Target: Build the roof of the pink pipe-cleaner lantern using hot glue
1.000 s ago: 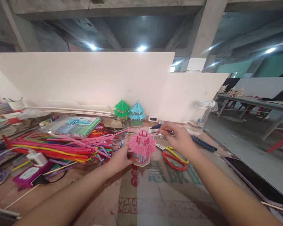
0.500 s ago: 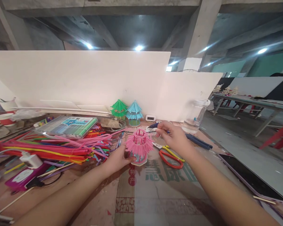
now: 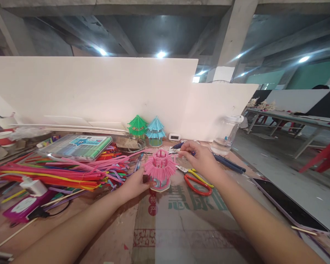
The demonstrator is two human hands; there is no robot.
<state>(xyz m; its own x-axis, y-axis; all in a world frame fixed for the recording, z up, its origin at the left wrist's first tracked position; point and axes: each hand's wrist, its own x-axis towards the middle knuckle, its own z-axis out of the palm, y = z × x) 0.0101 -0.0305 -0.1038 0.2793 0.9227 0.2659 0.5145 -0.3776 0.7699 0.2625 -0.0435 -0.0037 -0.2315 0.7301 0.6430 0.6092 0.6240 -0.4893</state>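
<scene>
My left hand (image 3: 136, 183) grips the base of a small pink model pavilion (image 3: 160, 165) from its left side. The model stands upright, with a fringed pink roof, pink posts and a pale flat base. To its right, my right hand (image 3: 196, 156) is raised with thumb and fingers pinched together; whatever is between them is too small to make out. Just behind those fingertips shows a dark blue tool tip (image 3: 177, 146). Dark blue handles (image 3: 229, 164) lie right of the wrist. Below the right hand rest scissors (image 3: 196, 182) with red-orange and yellow handles.
Colourful pipe cleaners (image 3: 60, 170) and a clear marker case (image 3: 77, 147) crowd the left side, by a purple power block (image 3: 27, 207). Green (image 3: 137, 126) and blue model pavilions (image 3: 155, 132) stand behind. A clear jug (image 3: 226, 135) and a phone (image 3: 290, 205) are at right.
The whole view has shifted slightly. Both hands keep nearly the same places; the right fingers stay pinched and the left hand still holds the pink pavilion.
</scene>
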